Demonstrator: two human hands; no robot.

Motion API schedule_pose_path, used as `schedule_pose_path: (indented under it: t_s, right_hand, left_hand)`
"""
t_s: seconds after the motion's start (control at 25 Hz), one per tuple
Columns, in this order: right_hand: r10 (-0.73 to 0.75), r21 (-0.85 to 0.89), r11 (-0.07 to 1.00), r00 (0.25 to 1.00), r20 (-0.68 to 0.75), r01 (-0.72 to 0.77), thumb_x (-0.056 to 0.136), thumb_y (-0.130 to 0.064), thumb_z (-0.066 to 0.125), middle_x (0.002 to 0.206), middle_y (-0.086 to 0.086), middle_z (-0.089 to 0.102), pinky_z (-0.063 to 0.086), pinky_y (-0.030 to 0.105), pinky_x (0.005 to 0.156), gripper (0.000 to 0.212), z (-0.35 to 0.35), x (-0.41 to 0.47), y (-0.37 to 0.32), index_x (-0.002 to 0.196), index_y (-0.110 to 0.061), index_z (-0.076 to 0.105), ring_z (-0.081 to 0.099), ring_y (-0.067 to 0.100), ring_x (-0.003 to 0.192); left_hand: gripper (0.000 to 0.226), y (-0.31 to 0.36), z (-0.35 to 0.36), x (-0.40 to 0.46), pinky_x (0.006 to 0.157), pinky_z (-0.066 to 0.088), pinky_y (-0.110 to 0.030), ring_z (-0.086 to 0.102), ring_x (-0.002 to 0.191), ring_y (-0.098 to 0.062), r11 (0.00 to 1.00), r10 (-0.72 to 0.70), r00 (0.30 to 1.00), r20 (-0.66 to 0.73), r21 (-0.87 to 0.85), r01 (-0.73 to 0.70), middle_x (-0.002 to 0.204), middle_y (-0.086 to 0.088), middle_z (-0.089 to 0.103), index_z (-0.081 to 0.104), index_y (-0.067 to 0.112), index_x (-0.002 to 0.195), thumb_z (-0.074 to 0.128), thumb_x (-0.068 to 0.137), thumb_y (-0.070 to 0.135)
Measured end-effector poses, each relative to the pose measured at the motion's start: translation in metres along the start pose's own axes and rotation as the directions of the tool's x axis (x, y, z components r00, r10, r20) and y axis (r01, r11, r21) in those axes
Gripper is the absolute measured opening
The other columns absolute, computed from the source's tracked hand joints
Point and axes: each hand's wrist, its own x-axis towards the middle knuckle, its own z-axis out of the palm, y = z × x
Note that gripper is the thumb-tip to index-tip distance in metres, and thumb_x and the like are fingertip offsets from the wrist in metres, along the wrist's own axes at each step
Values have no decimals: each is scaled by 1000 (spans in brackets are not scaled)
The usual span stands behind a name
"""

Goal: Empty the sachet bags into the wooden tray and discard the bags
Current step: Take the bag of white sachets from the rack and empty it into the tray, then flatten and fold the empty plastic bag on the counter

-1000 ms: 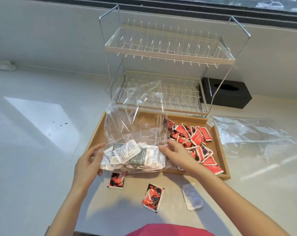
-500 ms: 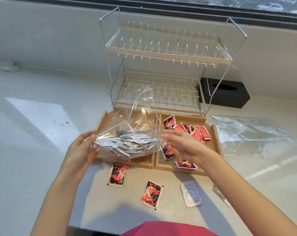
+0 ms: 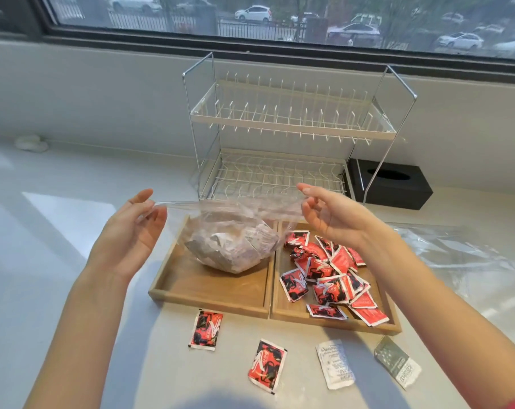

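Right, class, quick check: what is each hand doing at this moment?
Left hand: pinching the left edge of the clear sachet bag.
Right hand: pinching the bag's right edge, holding it over the wooden tray.

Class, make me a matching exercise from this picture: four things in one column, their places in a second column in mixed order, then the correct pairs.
Things
1. clear bag of white sachets
2. pile of red sachets
3. black tissue box
4. empty plastic bag

Places
A. right compartment of the wooden tray
B. flat on the counter, right of the tray
C. held at both top edges above the left compartment
D. behind the wire rack's right side

Pairs: 1-C, 2-A, 3-D, 4-B
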Motion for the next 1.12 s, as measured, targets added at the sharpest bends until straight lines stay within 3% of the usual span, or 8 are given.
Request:
schedule_pose_path:
  t_s: [0.08,0.2,0.28,0.44,0.84,0.96,1.12]
  right_hand:
    - [-22,3,1000,1000,19,22,90,-5,48,69,0,45,52,13,46,13,9,1,-11,93,-8,60,55,4,41]
    - [-55,-21,998,997,54,56,91,-6,48,69,0,45,51,13,45,14,23,0,-27,94,-8,61,54,4,43]
    - [-87,-35,995,993,80,90,90,-6,49,70,-1,45,51,13,46,13,31,-2,-40,96,-7,61,54,4,44]
    - [-167,-104,979,980,104,178,89,-8,52,71,-1,48,50,12,46,12,42,-7,-68,95,-9,62,55,4,48]
    - [-340,-248,897,930,142,366,90,-10,50,77,-1,51,50,12,49,13,41,-25,-108,94,-14,61,58,3,48]
    - [-443,-413,786,885,144,460,91,-10,48,93,4,57,51,12,54,17,34,-30,-116,92,-16,64,61,5,59]
    - [-588,-611,573,793,157,546,90,-10,50,89,3,64,54,13,60,17,11,-46,-111,92,-18,65,63,4,62]
  left_hand:
    - [18,10,5,4,56,51,-10,56,45,-2,999,27,1000,-3,-20,-28,52,3,56,56,13,84,42,89,2]
    - [17,26,14,9,57,50,-10,54,47,-2,997,70,997,24,-40,-69,69,0,48,56,13,84,43,89,3]
    - [21,36,21,10,57,50,-10,55,47,-3,994,113,992,48,-22,-112,65,2,48,61,13,81,44,88,4]
    - [43,56,34,12,59,52,-12,59,52,-2,968,208,974,92,125,-218,51,10,60,74,18,56,46,87,7]
    - [24,75,65,6,65,54,-12,62,59,-1,833,405,884,232,305,-461,52,14,65,62,17,81,43,89,5]
    - [25,74,71,4,65,53,-11,62,58,0,802,417,862,289,330,-499,53,14,66,62,19,84,43,89,4]
    - [26,54,67,6,61,51,-7,60,55,2,773,348,865,362,412,-483,56,17,67,63,21,86,46,88,1]
